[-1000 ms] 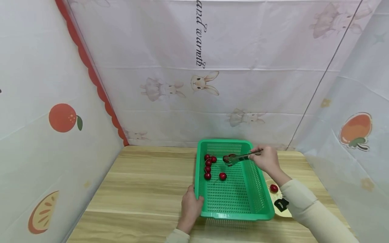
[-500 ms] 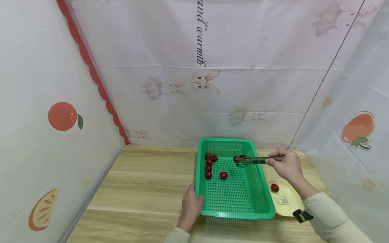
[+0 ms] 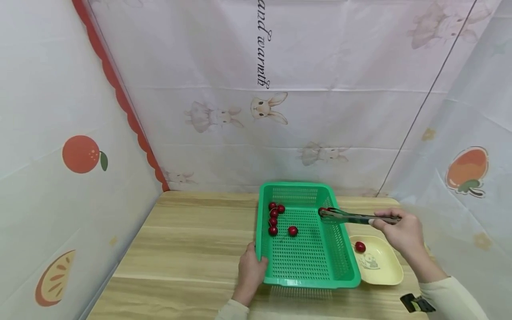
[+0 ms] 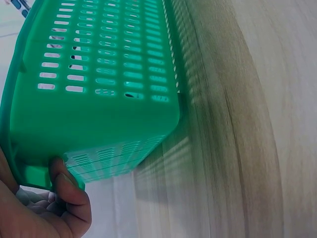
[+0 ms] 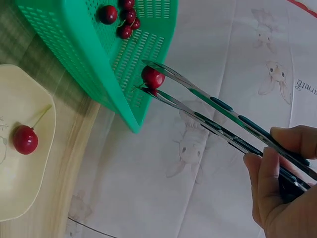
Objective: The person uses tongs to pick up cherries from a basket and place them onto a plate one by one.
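My right hand [image 3: 404, 229] grips a pair of metal tongs [image 3: 360, 218] with dark handle parts. Between the tong tips is a red cherry [image 5: 152, 78], over the right side of a green plastic basket [image 3: 306, 283]. My left hand [image 3: 252, 269] holds the basket's left rim near its front corner, with fingers curled under the rim in the left wrist view. Inside the basket, several cherries [image 3: 273, 221] lie along the left wall, and a single cherry [image 3: 293, 231] sits nearer the middle. Another cherry [image 3: 360, 247] rests on a cream plate [image 3: 386, 266] right of the basket.
The wooden table [image 3: 192, 249] extends left of the basket. A printed curtain [image 3: 224, 164] with rabbits hangs behind the table's back edge, and fruit-printed sheets [image 3: 460, 213] enclose both sides.
The tongs, with a cherry in their tips, have moved right from the basket's back middle to its right wall. The plate is now uncovered by my right arm. My left hand stays put.
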Demonstrator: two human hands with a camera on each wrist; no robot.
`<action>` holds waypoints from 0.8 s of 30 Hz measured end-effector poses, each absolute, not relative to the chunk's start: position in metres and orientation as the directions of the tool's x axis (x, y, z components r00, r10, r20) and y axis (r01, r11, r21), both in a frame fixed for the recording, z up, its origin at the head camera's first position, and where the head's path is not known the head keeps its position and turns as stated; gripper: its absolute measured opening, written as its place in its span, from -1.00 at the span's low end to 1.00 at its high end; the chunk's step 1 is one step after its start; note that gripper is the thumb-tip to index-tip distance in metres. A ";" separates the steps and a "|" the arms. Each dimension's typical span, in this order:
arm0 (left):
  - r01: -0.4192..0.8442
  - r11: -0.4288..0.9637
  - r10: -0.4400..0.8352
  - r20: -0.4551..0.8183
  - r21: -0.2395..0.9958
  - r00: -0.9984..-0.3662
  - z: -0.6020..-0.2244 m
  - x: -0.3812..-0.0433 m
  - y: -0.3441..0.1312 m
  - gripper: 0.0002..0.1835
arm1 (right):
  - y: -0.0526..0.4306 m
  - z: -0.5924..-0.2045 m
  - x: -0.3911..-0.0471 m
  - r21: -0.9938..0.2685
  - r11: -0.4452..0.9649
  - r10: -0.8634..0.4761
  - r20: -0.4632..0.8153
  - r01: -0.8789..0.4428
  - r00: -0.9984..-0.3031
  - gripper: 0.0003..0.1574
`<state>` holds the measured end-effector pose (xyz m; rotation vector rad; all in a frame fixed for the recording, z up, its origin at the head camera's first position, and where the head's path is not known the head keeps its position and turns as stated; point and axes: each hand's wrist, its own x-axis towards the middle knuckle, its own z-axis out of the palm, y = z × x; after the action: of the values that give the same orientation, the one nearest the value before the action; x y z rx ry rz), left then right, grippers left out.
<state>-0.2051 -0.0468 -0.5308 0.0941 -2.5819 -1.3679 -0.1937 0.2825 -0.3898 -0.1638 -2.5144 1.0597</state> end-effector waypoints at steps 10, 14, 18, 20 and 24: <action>0.048 0.578 -0.166 0.175 0.815 -0.971 -0.530 -0.205 -0.048 -0.49 | 0.302 -0.388 -0.174 -0.785 0.620 0.345 0.259 0.012 -0.902 -0.63; 0.057 0.581 -0.166 0.187 0.812 -0.968 -0.528 -0.205 -0.048 -0.49 | 0.310 -0.390 -0.168 -0.809 0.588 0.388 0.255 0.025 -0.886 -0.64; 0.060 0.578 -0.166 0.189 0.814 -0.968 -0.528 -0.206 -0.049 -0.48 | 0.319 -0.391 -0.162 -0.819 0.574 0.410 0.262 0.024 -0.874 -0.76; 0.057 0.576 -0.165 0.184 0.816 -0.969 -0.529 -0.206 -0.049 -0.48 | 0.323 -0.392 -0.159 -0.828 0.560 0.419 0.261 0.021 -0.870 -0.86; 0.053 0.571 -0.163 0.176 0.819 -0.971 -0.529 -0.206 -0.048 -0.46 | 0.331 -0.394 -0.153 -0.848 0.529 0.443 0.239 0.036 -0.864 -0.92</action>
<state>-0.2055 -0.0479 -0.5295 0.0915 -2.5727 -1.3528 -0.1534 0.3309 -0.3938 -0.3919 -2.3423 1.2850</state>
